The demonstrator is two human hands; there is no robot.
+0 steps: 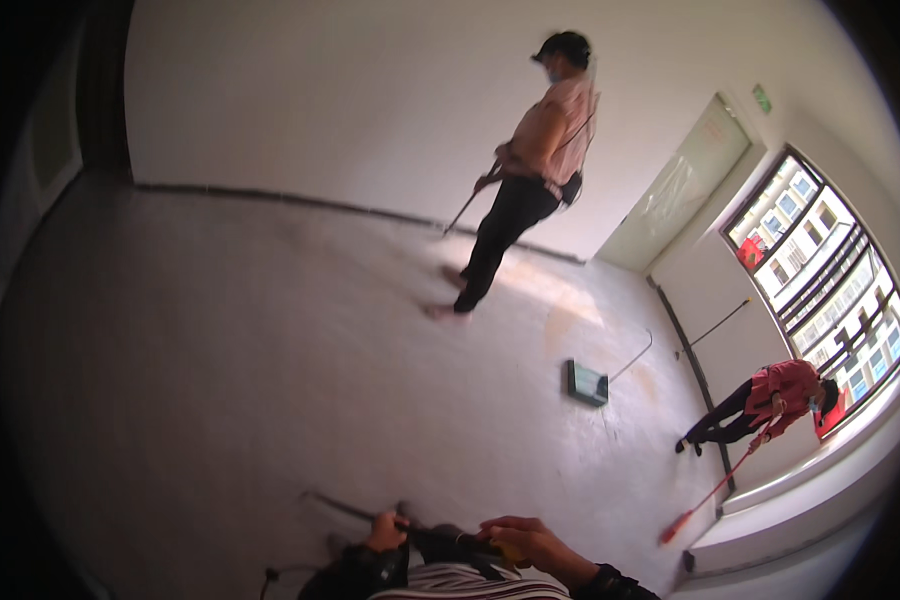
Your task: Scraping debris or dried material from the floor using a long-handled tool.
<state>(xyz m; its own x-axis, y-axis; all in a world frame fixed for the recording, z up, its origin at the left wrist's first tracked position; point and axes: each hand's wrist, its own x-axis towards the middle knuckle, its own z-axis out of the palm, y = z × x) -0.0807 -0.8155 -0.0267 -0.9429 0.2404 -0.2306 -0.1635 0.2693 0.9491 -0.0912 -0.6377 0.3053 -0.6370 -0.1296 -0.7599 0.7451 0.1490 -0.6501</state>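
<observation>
Low in the head view, close to my striped shirt, my left hand (387, 532) is closed around a dark pole-like tool (450, 541). Its thin, curved end reaches out to the left over the grey floor and is blurred. My right hand (529, 541) grips the same tool further right, where a yellow part shows under the fingers. What the yellow part is, I cannot tell. A dark cord or hose lies at the lower left beside my sleeve.
One person (529, 165) stands near the white wall holding a thin rod. Another person (780, 401) by the window (825, 262) holds a red broom (709, 499). A long-handled dustpan (588, 383) rests on the floor; a thin pole (716, 327) leans under the window.
</observation>
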